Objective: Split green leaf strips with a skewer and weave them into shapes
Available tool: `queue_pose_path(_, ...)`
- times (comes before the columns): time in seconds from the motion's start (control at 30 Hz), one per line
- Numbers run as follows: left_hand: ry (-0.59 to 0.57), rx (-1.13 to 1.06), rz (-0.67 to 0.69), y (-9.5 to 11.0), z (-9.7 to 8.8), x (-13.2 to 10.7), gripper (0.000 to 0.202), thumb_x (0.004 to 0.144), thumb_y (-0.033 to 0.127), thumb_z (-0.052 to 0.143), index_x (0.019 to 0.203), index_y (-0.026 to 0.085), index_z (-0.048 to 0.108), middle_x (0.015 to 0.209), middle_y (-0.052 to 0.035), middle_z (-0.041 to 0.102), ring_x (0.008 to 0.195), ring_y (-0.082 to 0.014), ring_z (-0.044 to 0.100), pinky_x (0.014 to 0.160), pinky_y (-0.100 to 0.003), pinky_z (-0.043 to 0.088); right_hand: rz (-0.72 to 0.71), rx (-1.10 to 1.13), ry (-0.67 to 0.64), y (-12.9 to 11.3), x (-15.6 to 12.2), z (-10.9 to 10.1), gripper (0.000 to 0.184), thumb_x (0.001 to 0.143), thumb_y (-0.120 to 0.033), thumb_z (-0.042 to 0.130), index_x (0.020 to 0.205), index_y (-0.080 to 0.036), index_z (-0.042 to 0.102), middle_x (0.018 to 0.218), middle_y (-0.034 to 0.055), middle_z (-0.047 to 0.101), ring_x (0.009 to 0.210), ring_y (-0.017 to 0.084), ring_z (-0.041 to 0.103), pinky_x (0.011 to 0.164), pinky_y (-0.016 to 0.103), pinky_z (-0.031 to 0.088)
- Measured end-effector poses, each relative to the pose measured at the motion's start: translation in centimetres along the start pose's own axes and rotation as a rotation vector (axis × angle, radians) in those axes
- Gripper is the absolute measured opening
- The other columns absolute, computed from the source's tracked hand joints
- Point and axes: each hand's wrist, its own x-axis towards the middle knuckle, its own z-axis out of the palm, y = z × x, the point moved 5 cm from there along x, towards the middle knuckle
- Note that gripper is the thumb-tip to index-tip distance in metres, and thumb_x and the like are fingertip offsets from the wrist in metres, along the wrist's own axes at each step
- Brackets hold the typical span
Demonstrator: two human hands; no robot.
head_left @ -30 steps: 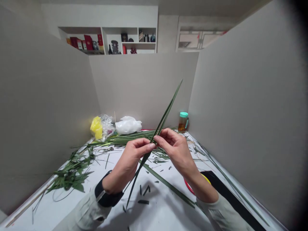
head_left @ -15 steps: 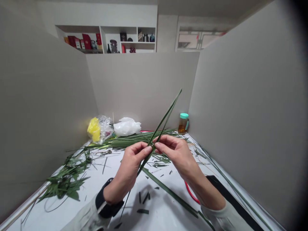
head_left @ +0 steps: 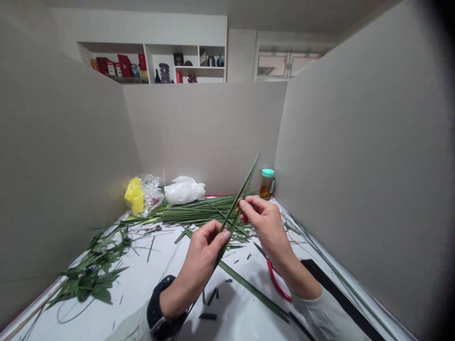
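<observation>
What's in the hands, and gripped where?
Long green leaf strips: the left hand pinches them partway along their length; the right hand pinches higher up, nearer the pointed tip.

The person's left hand pinches, thumb over curled fingers; the right hand pinches higher and farther forward, both forearms angling inward.

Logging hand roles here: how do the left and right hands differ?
The left hand grips the green leaf blades lower down; the right hand pinches them higher, nearer the tip. The left hand has a black band at its wrist; the right hand's wrist shows bare. Both are on the same blades.
</observation>
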Motion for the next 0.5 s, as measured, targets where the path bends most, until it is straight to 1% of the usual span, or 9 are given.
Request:
queue_pose_path(0.13,0.008,-0.002,-0.039,-0.4,0.0,0.1,0.034,0.081,0.042,0.069,0.07,0.019,0.047,0.067,0.0045,0.037,0.062,-0.0105,0.029,0.054,-0.025,0.024,0.001,0.061,0.0,0.1,0.8,-0.6,0.026,0.074,-0.042,0.073,0.08,-0.017,0.07,0.069,-0.0001,0.065,0.062,0.013,0.057,0.063,0.026,0.047)
queue_pose_path(0.2,-0.011,-0.021,-0.054,-0.6,0.1,0.2,0.033,0.081,0.041,0.07,0.07,0.018,0.048,0.067,0.0047,0.038,0.061,-0.0099,0.028,0.052,-0.025,0.023,0.003,0.082,-0.012,0.0,0.8,-0.5,0.027,0.072,-0.04,0.075,0.084,-0.017,0.071,0.075,0.001,0.068,0.066,0.013,0.058,0.067,0.027,0.048)
queue_pose_path(0.27,-0.039,-0.043,-0.058,-0.7,0.2,0.3,0.031,0.08,0.04,0.071,0.071,0.018,0.051,0.066,0.0049,0.039,0.059,-0.0092,0.029,0.051,-0.024,0.024,0.014,0.093,-0.035,0.0,0.6,-0.1,0.028,0.071,-0.038,0.076,0.088,-0.016,0.072,0.075,0.0012,0.069,0.067,0.013,0.059,0.069,0.027,0.049)
queue_pose_path(0.33,-0.053,-0.077,-0.062,-0.7,0.3,0.4,0.029,0.08,0.038,0.072,0.074,0.017,0.054,0.066,0.0053,0.04,0.058,-0.0083,0.029,0.051,-0.023,0.025,0.037,0.09,-0.085,0.0,0.3,0.4,0.03,0.071,-0.036,0.076,0.092,-0.016,0.071,0.075,0.0007,0.068,0.068,0.013,0.058,0.069,0.027,0.048)
queue_pose_path(0.4,-0.049,-0.123,-0.073,-0.7,0.2,0.5,0.029,0.08,0.038,0.074,0.077,0.016,0.055,0.066,0.0061,0.04,0.056,-0.0073,0.029,0.05,-0.022,0.025,0.063,0.068,-0.164,0.1,-0.1,1.0,0.028,0.073,-0.033,0.073,0.094,-0.015,0.07,0.074,0.0,0.066,0.069,0.013,0.058,0.069,0.028,0.047)
queue_pose_path(0.5,-0.021,-0.173,-0.079,-0.4,-0.3,0.7,0.03,0.08,0.039,0.075,0.08,0.017,0.055,0.064,0.0072,0.039,0.054,-0.006,0.029,0.049,-0.021,0.025,0.058,0.016,-0.264,0.1,-0.6,1.8,0.016,0.074,-0.028,0.068,0.086,-0.017,0.064,0.072,-0.0016,0.063,0.068,0.013,0.057,0.067,0.028,0.045)
